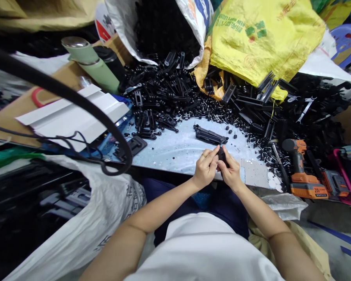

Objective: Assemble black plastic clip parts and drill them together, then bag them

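Note:
My left hand (206, 167) and my right hand (230, 170) meet at the table's front edge. Between them they grip a small black plastic part (222, 155), mostly covered by my fingers. Both hands are closed, thumbs and fingertips pressed against it. Just beyond my hands a longer black folding bracket (210, 135) lies on the light blue tabletop (169, 150). A few small black caps (235, 136) lie to its right.
Heaped black parts and screws (169, 93) spill from a white sack (122, 27). A yellow sack (266, 39) lies behind. At right are a hammer (279, 160), an orange cordless drill (305, 183) and wrenches (305, 109). A black cable (84, 105) arches across the left, near a green flask (96, 66).

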A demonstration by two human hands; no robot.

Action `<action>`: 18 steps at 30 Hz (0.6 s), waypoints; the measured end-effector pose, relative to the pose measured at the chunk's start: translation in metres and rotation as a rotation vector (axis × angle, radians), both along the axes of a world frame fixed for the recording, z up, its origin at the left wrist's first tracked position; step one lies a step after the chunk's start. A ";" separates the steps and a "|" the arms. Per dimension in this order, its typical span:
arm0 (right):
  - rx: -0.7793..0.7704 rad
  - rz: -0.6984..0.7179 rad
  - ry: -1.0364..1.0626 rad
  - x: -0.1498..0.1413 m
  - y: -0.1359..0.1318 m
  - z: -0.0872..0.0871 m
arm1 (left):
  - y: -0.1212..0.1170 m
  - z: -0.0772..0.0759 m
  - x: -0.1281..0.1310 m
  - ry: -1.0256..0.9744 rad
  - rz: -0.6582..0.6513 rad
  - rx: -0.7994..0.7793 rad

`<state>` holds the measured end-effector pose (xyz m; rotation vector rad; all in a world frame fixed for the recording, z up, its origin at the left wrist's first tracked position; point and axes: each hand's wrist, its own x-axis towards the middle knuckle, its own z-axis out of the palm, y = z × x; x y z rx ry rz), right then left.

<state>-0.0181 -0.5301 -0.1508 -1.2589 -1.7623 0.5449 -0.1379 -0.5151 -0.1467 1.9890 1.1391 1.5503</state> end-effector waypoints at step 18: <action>-0.381 -0.806 -0.969 0.214 0.124 0.092 | -0.011 -0.041 -0.019 0.426 0.175 -0.390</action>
